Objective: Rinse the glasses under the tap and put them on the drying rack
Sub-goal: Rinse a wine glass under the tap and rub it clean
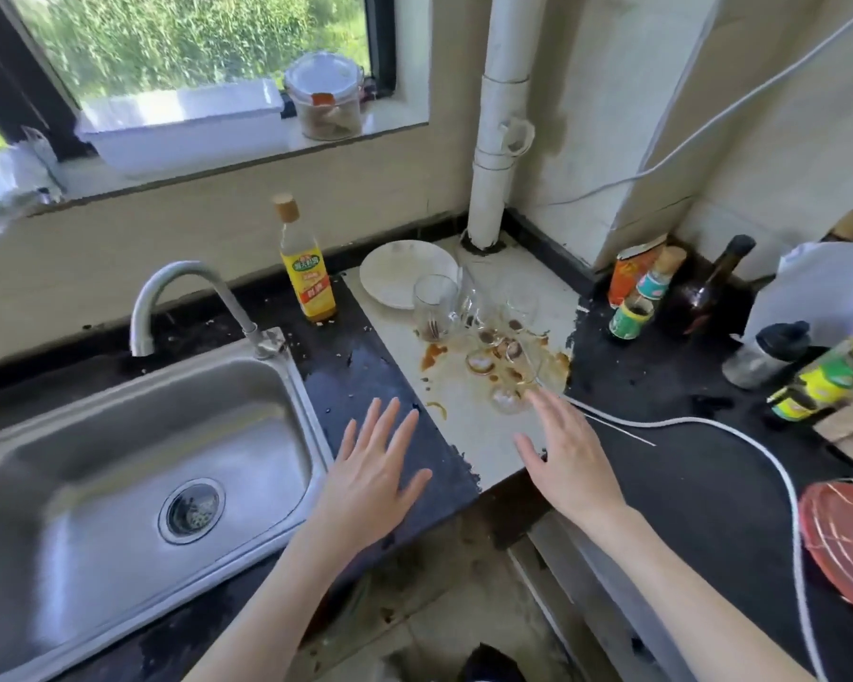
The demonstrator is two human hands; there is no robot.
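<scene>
Left hand [373, 472] flat and spread over the dark worktop [685, 484] beside the sink [119, 460], right hand [570, 457] spread, fingertips near the clear glasses [474, 327] clustered on a stained pale patch, tap [178, 297] behind the sink, white plate [405, 270] beyond the glasses

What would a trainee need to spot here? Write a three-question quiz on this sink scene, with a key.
1. True or false: the left hand is holding a glass.
2. Which lies nearest the right hand? A) the white plate B) the cluster of dirty glasses C) the yellow-labelled bottle
3. Fill in: the tap spout hangs over the ____, and no water shows running.

Key
1. False; both hands are spread open and hold nothing.
2. B; its fingertips reach the closest glass.
3. Sink; the steel basin looks empty of glasses.
</scene>
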